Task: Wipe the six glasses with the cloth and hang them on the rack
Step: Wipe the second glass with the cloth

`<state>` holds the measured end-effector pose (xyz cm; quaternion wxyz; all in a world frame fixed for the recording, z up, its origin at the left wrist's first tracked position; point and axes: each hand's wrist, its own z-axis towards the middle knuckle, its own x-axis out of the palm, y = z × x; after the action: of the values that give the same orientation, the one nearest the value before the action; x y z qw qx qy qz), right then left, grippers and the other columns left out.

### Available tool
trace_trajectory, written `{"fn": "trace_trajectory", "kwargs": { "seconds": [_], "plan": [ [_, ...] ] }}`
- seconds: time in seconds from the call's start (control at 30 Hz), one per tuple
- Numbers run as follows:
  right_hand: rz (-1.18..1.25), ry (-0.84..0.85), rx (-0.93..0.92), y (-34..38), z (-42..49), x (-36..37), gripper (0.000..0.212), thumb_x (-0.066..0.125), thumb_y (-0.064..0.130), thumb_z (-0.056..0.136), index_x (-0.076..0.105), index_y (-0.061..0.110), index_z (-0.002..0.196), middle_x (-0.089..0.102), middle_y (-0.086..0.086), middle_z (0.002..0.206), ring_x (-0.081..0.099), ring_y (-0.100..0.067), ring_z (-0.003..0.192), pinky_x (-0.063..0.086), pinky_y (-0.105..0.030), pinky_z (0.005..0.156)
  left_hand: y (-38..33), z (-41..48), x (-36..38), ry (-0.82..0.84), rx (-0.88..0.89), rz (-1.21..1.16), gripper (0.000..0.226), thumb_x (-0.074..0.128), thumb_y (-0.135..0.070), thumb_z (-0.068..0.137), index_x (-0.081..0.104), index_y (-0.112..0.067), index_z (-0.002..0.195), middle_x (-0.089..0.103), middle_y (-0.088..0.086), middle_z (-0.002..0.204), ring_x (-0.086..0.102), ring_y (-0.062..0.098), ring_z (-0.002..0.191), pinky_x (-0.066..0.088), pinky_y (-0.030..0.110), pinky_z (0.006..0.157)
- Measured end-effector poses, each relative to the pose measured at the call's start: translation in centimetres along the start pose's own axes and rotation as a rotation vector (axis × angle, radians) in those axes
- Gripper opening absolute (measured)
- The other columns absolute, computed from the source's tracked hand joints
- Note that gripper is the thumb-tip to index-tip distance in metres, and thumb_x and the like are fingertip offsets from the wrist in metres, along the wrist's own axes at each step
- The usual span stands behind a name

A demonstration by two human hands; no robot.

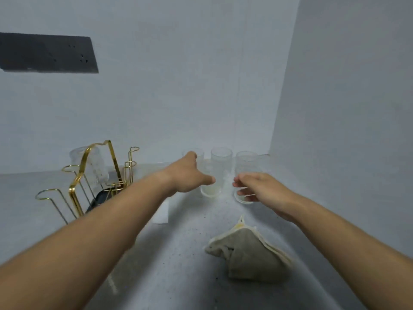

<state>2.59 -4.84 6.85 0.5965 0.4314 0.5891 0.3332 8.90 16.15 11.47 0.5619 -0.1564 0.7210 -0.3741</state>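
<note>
Nearest, below and just inside the right wrist, the cloth (248, 256) lies crumpled on the counter (178, 253) — grey-beige with a pale edging, touching neither hand. Further out, the right hand (262, 190) has its fingers curled round the right glass (244, 199), whose round base shows just under the fingertips. Beside it the left hand (188, 174) reaches forward with its thumb spread wide from the fingers. The thumb lies against the left glass (211, 190), but the fingers are hidden, so whether the hand grips it cannot be told. Both glasses are clear, straight-sided and faintly cloudy (their walls nearly vanish against the pale counter). Past the fingertips the back glasses (221, 159) stand upright in a row by the wall. Well off to the outer side of the left forearm stands the gold wire rack (73, 189) — the hung glass (93, 166) sits on it mouth down.
</note>
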Motion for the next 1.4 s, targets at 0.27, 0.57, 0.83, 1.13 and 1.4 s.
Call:
{"fn": "trace_trajectory", "kwargs": {
  "seconds": [0.27, 0.57, 0.83, 1.13, 1.4],
  "plan": [
    [0.213, -0.025, 0.088, -2.4, 4.3, 4.9, 0.067, 0.022, 0.059, 0.107, 0.037, 0.018, 0.157, 0.041, 0.0, 0.16, 0.044, -0.021, 0.145, 0.029, -0.046, 0.125, 5.2, 5.9, 6.9, -0.085, -0.102, -0.209, 0.094, 0.08, -0.028, 0.09, 0.019, -0.008, 0.159, 0.046, 0.013, 0.154, 0.053, 0.031, 0.134, 0.044, 0.04, 0.112],
    [0.26, -0.111, 0.071, -3.4, 8.5, 7.3, 0.069, 0.015, 0.066, 0.101, 0.054, 0.03, 0.146, 0.063, -0.002, 0.142, 0.056, -0.022, 0.133, 0.036, -0.047, 0.12, 7.0, 9.7, 7.4, -0.131, 0.013, -0.282, 0.074, 0.089, -0.025, 0.078, 0.052, -0.013, 0.141, 0.065, 0.006, 0.132, 0.064, 0.023, 0.12, 0.052, 0.042, 0.107],
    [0.287, -0.068, 0.02, -2.1, 6.4, 7.3, 0.058, 0.016, 0.055, 0.109, 0.032, 0.032, 0.159, 0.042, 0.004, 0.161, 0.035, -0.018, 0.15, 0.025, -0.047, 0.127, 8.1, 8.7, 8.1, -0.266, 0.137, -0.435, 0.06, 0.089, -0.037, 0.077, 0.063, -0.024, 0.129, 0.073, -0.005, 0.121, 0.07, 0.011, 0.107, 0.058, 0.037, 0.097],
    [0.325, 0.07, -0.088, 0.1, -1.2, 5.2, 0.059, 0.02, 0.057, 0.107, 0.033, 0.032, 0.158, 0.037, 0.013, 0.163, 0.046, -0.013, 0.144, 0.031, -0.045, 0.124, 6.6, 1.0, 6.8, -0.244, 0.231, -0.649, 0.048, 0.083, -0.033, 0.087, 0.061, -0.024, 0.129, 0.075, -0.009, 0.121, 0.071, 0.008, 0.114, 0.055, 0.041, 0.103],
    [-0.14, 0.132, -0.154, -2.5, -8.3, 3.8, 0.02, 0.059, 0.047, 0.099, 0.073, 0.034, 0.106, 0.075, 0.014, 0.104, 0.068, 0.005, 0.096, 0.054, -0.022, 0.09, 7.0, -5.9, 7.7, -0.238, 0.138, -0.891, 0.039, 0.079, -0.029, 0.085, 0.063, -0.02, 0.119, 0.079, -0.002, 0.105, 0.076, 0.016, 0.098, 0.06, 0.032, 0.084]
  ]
}}
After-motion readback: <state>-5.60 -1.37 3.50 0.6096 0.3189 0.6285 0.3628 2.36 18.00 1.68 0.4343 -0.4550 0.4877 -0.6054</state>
